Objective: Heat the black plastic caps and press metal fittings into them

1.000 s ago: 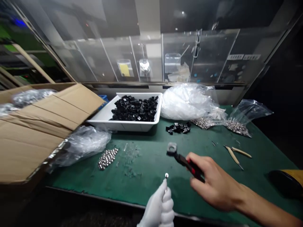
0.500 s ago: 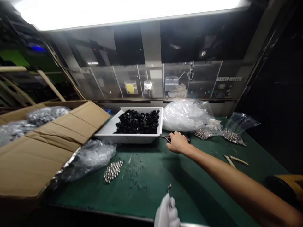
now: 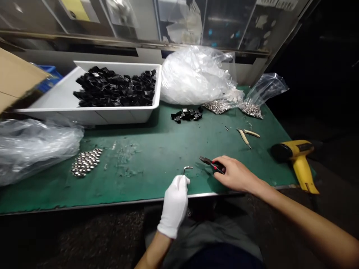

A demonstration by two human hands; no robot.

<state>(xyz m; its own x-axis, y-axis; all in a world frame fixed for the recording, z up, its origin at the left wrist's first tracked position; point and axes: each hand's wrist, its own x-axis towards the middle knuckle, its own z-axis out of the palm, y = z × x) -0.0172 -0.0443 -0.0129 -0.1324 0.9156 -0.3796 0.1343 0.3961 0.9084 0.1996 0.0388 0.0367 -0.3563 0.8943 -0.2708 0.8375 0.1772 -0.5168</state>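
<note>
**Holding pin (image 3: 187,169) and pliers (image 3: 209,163) over green mat (image 3: 157,160)**

Left to right: box (image 3: 14,78), cut off by the frame; plastic bag (image 3: 33,149); steel beads (image 3: 85,161); white tray (image 3: 84,116) of black parts (image 3: 112,87); gloved left hand (image 3: 174,206), fingers closed on the pin, its lower end hidden, hooked tip showing; bare right hand (image 3: 237,174), fingers curled around the pliers, handles partly hidden, contact with the mat unclear; yellow heat gun (image 3: 297,157).

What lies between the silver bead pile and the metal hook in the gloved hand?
Pale scuffed residue on the green mat, in the head view.
</note>
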